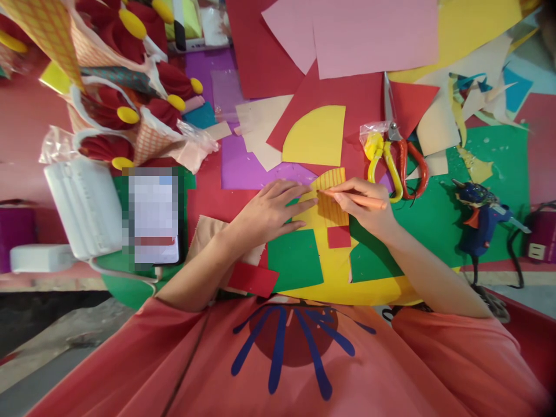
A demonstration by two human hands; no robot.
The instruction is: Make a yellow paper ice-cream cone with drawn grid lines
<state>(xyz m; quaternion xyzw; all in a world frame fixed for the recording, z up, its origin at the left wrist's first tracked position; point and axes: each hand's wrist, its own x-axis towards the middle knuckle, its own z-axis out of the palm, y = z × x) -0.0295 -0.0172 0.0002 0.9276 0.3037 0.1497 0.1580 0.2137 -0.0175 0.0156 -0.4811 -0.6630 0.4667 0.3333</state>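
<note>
An orange pen [362, 201] is pinched in my right hand [369, 211], its tip touching a yellow quarter-round piece of paper [333, 202] marked with orange lines. My left hand [271, 211] lies flat with spread fingers, its fingertips at the left side of that lined piece. Under and below the piece is more yellow paper [334, 266], with a small red square [339, 237] close to its lower edge. A plain yellow quarter-circle [317, 136] rests on red paper just beyond my hands.
Scissors [393, 139] with yellow and red handles lie ahead of my right hand. A blue glue gun [480, 223] is at the right. On the left are a phone [157, 217], a white device [84, 205] and several paper cones [154, 136]. Pink sheets [373, 37] lie at the back.
</note>
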